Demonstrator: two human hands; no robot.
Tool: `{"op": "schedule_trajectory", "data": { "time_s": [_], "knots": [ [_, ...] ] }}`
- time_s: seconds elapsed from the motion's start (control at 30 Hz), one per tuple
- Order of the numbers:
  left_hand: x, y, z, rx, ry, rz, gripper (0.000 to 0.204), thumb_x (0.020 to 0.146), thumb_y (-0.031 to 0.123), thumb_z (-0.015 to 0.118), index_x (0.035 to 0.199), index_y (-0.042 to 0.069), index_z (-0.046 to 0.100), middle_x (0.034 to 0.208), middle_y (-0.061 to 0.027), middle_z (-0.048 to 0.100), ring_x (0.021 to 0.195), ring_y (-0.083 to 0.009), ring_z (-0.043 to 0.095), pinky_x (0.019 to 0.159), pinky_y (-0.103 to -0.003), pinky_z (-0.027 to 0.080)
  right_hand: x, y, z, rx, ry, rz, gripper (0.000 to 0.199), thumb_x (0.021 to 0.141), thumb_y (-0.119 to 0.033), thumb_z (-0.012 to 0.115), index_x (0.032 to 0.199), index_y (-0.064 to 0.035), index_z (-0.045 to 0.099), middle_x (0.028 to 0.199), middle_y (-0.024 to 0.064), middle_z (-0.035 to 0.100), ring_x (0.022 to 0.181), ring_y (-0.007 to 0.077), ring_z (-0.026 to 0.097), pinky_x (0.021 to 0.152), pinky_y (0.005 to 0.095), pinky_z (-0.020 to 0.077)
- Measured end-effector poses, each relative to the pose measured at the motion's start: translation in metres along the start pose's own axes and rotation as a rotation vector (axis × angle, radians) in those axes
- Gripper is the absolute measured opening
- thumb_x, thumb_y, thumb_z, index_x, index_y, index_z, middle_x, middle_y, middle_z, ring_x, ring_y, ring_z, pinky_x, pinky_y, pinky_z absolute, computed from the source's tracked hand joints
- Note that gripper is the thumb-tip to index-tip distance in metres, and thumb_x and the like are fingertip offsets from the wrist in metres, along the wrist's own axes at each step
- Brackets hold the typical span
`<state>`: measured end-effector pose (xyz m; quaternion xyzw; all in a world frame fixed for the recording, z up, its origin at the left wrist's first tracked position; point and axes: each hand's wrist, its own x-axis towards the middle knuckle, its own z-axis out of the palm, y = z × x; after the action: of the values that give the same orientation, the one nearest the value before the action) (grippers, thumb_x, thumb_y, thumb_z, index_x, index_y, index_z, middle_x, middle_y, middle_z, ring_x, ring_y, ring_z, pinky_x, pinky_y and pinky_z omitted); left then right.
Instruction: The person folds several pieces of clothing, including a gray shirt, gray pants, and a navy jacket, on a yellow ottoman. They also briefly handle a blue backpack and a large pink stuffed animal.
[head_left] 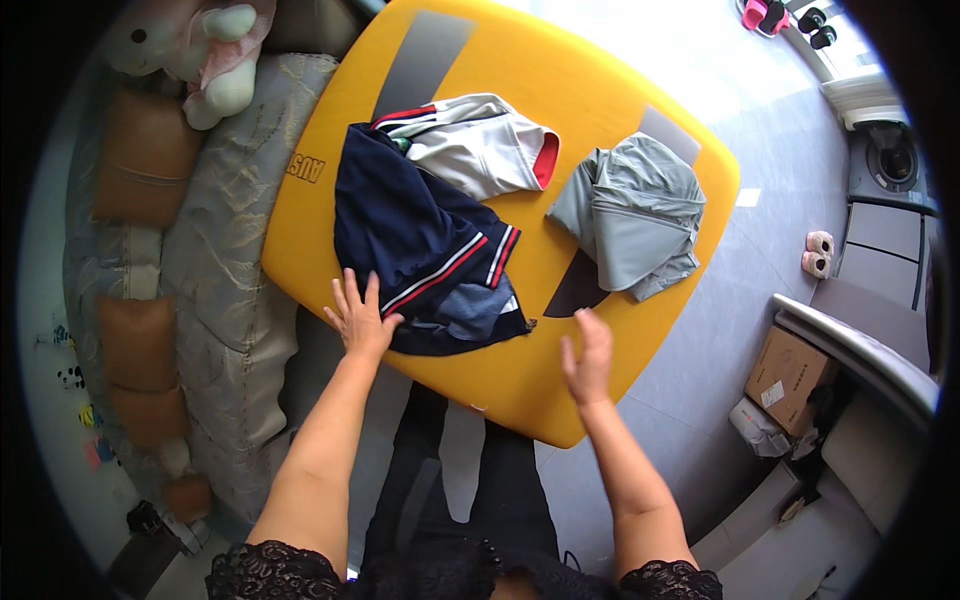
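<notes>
"As the head view shows, how are the hands set?"

"Left hand (pixel 361 325): spread against the navy garment (pixel 400 212). Right hand (pixel 591 362): thumb apart, gripping nothing, above the yellow table (pixel 515 392). The navy garment lies there, left of the gray garment (pixel 645 220)."

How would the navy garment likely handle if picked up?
The navy garment will probably hang limp, given its soft folds. Pushed by the left hand at its edge, it might bunch up, since the cloth lies loose.

Yellow table (pixel 590 75) has a navy garment (pixel 395 200) sprawled on the left, with some white fabric (pixel 475 150) touching it. Grey garment (pixel 650 220) is kinda bunched on the right.
</notes>
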<state>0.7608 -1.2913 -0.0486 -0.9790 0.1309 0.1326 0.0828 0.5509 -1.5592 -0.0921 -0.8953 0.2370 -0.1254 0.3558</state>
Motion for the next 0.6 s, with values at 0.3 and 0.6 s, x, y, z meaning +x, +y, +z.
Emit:
{"op": "schedule_trajectory", "data": {
  "time_s": [0.3, 0.6],
  "knots": [
    [0.004, -0.088, 0.049, -1.059, -0.216, 0.090, 0.025, 0.092, 0.023, 0.057, 0.103, 0.000, 0.062, 0.107, -0.0110, 0.065, 0.101, -0.0161, 0.059, 0.087, -0.030, 0.046, 0.016, -0.139, 0.122, 0.989, -0.265, 0.885, 0.074, 0.078, -0.033, 0.075, 0.136, -0.0026, 0.039, 0.124, 0.0131, 0.052, 0.113, 0.0245, 0.051, 0.094, 0.0326, 0.0424],
    [0.015, -0.139, 0.030, -2.402, -0.627, -0.072, 0.091, 0.083, 0.075, 0.037, 0.143, 0.006, 0.032, 0.144, -0.0140, 0.037, 0.130, -0.0306, 0.040, 0.108, -0.045, 0.031, 0.010, -0.324, 0.069, 1.102, -0.943, 0.321, 0.018, 0.070, -0.010, 0.066, 0.086, -0.0035, 0.064, 0.077, 0.0047, 0.064, 0.067, 0.0114, 0.057, 0.059, 0.0288, 0.0473]
  ]
}}
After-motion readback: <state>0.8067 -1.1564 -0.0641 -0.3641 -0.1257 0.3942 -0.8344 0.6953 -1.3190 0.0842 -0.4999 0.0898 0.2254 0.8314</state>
